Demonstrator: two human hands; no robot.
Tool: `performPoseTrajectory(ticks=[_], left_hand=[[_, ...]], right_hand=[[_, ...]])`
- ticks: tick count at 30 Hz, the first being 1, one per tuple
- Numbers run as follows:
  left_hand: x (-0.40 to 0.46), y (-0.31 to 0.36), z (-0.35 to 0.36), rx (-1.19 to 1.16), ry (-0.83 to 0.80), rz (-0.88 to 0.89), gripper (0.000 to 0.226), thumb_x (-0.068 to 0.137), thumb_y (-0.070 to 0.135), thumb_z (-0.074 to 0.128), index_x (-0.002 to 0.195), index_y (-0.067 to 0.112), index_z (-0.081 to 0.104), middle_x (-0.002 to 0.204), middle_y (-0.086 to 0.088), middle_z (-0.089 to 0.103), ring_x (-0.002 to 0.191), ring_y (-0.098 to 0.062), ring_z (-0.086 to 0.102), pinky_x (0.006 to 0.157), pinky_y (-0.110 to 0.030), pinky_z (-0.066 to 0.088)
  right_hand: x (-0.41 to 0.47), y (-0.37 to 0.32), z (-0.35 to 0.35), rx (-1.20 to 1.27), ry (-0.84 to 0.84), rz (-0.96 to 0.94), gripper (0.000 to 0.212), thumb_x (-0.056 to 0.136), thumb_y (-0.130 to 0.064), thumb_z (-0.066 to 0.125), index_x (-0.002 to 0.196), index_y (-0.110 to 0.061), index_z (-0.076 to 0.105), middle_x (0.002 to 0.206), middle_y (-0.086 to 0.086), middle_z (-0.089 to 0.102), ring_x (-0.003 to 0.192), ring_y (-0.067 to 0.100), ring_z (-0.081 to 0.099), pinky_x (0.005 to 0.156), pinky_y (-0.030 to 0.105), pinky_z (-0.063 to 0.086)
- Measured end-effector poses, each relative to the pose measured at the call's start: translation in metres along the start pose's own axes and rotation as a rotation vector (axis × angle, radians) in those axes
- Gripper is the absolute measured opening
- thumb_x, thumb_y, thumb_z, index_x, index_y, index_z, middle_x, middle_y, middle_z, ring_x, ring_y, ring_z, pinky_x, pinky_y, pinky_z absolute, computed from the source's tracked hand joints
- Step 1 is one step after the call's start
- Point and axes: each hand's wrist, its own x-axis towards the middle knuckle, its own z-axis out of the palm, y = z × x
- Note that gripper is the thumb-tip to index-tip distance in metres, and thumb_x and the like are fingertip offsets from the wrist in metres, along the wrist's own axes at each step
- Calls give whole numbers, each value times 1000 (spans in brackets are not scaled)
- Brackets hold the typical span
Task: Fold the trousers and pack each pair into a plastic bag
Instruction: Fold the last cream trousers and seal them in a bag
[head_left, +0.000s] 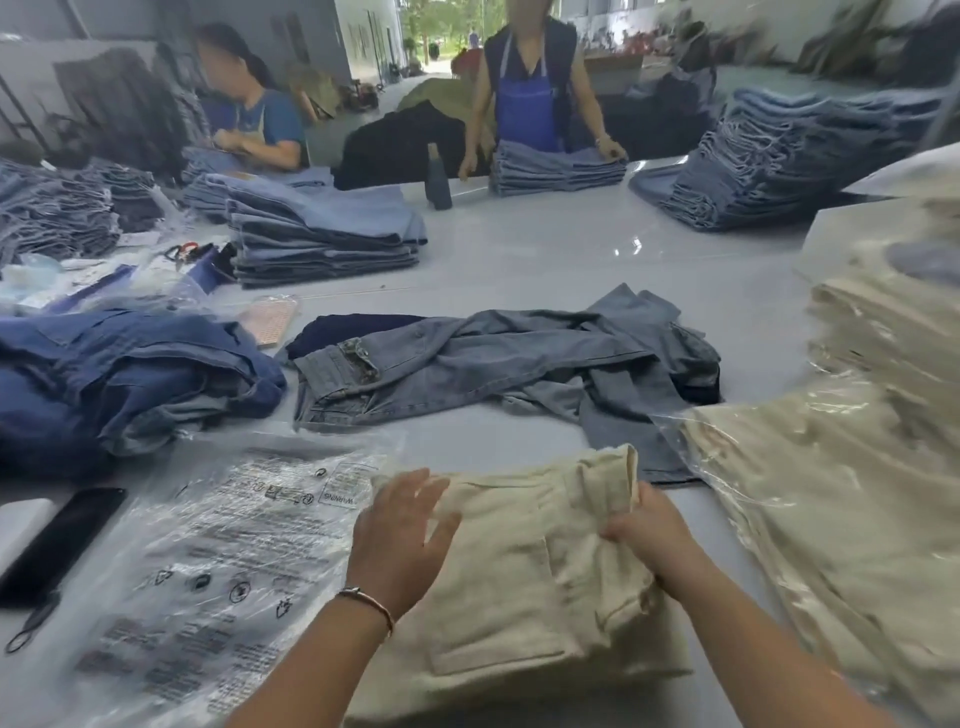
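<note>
A folded pair of cream trousers (524, 582) lies on the white table right in front of me. My left hand (400, 535) rests flat on its left edge, fingers spread and straight. My right hand (649, 530) grips a fold of the cream cloth at the right side. To the left lies a stack of clear plastic bags (208, 561) with black warning print, flat on the table and touching the trousers' left edge.
Bagged cream trousers (852, 493) pile up at my right. Loose grey-blue jeans (493, 358) lie ahead, dark blue jeans (119, 374) at left. A black phone (62, 545) lies near the left edge. Stacks of folded jeans (322, 239) and two other workers are beyond.
</note>
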Motion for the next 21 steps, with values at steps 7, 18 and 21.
performPoseTrajectory(ticks=[7, 18, 21], left_hand=[[-18, -35, 61, 181, -215, -76, 57, 97, 56, 13, 150, 42, -3, 158, 16, -14, 138, -4, -28, 116, -38, -12], [12, -16, 41, 269, -57, 178, 56, 96, 50, 21, 136, 28, 53, 146, 4, 45, 142, -18, 30, 113, -42, 6], [26, -26, 61, 296, -193, 119, 57, 97, 54, 17, 152, 35, 17, 160, 10, 10, 148, -12, -1, 116, -43, -10]], right_hand=[[25, 35, -5, -96, 96, 12, 60, 70, -5, 71, 122, -20, 45, 89, -14, 56, 76, 1, 52, 56, 22, 39], [19, 0, 60, -982, 148, -727, 69, 94, -41, 49, 153, -20, 18, 160, 5, 14, 148, 25, 4, 117, 39, -5], [34, 19, 79, -1157, -137, -617, 64, 98, -58, 17, 153, -31, -4, 161, -3, -13, 146, 16, -20, 111, 36, -23]])
